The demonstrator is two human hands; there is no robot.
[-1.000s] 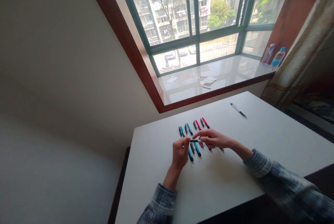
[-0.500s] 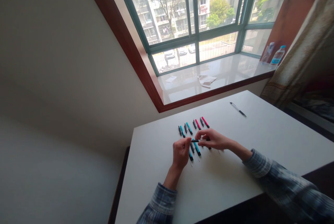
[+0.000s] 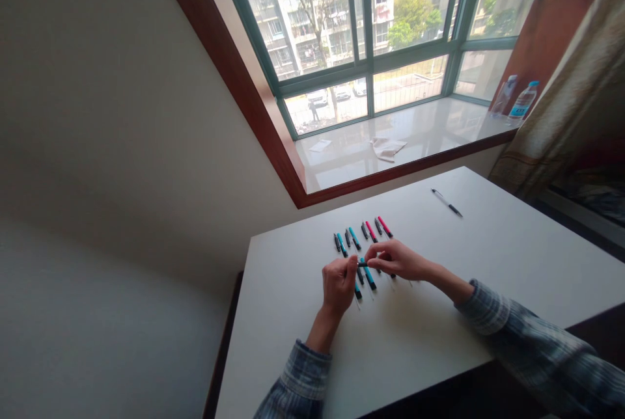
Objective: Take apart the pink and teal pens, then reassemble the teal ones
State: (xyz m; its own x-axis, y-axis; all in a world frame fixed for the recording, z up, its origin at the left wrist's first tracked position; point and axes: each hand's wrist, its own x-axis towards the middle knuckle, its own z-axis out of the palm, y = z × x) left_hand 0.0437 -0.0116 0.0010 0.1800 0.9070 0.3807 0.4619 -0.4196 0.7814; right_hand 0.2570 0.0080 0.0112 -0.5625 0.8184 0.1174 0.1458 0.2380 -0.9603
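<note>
Daylight comes through the bay window, its dark red wooden surround running down to a glossy white sill. On that sill lie a crumpled white cloth and two plastic water bottles, with a patterned curtain hanging at the right. Below it, you work at a white table.

A lone silver-and-black pen lies well apart from you, toward the far edge. Nearer, pens lie side by side in two loose rows: teal ones such as the teal pen, pink ones such as the pink pen, and darker ones between. Your plaid sleeves reach in from the bottom and the right.

Your hands meet over the rows. Your left grip is closed, its fingers pinched on a dark pen that sits between your hands, just above the near row, with a teal end showing. Your right grip curves in from the other side, fingertips at that pen; you cannot tell whether they clamp it.

Fine fingertip handling looks to be in hand. The next move calls for small, steady finger motions, with your wrists held clear of the rows.
</note>
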